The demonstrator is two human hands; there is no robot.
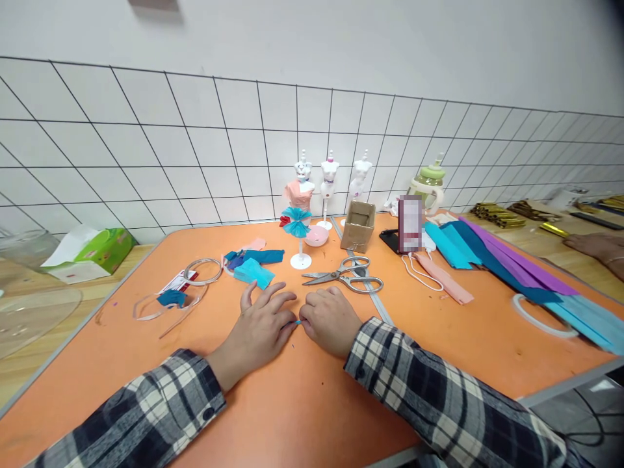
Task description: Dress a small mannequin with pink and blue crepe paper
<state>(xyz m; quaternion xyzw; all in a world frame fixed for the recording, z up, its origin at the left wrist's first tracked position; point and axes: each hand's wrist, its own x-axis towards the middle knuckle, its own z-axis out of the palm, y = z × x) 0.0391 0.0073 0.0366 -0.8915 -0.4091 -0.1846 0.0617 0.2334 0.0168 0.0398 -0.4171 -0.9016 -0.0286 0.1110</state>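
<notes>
Between my two hands, low over the orange table, a tiny end of blue crepe paper (298, 322) shows; most of it is hidden by fingers. My left hand (266, 325) pinches it with thumb and forefinger while its other fingers spread out. Curled into a loose fist, my right hand (331, 318) grips the paper from the other side. Just beyond the hands lie metal scissors (341, 276), blades pointing left. A small dress stand (301, 260) with blue gathered paper (296, 222) stands behind them, beside scraps of light blue paper (254, 273).
White mannequins (329, 172), a pink bowl (316, 235) and a cardboard box (358, 225) stand at the back. A phone on a holder (409, 224) and a bottle (429, 185) are right of them. Folded crepe paper (517, 260) covers the right side; wire coils (202, 272) lie left. Another person's hand (597, 250) shows far right.
</notes>
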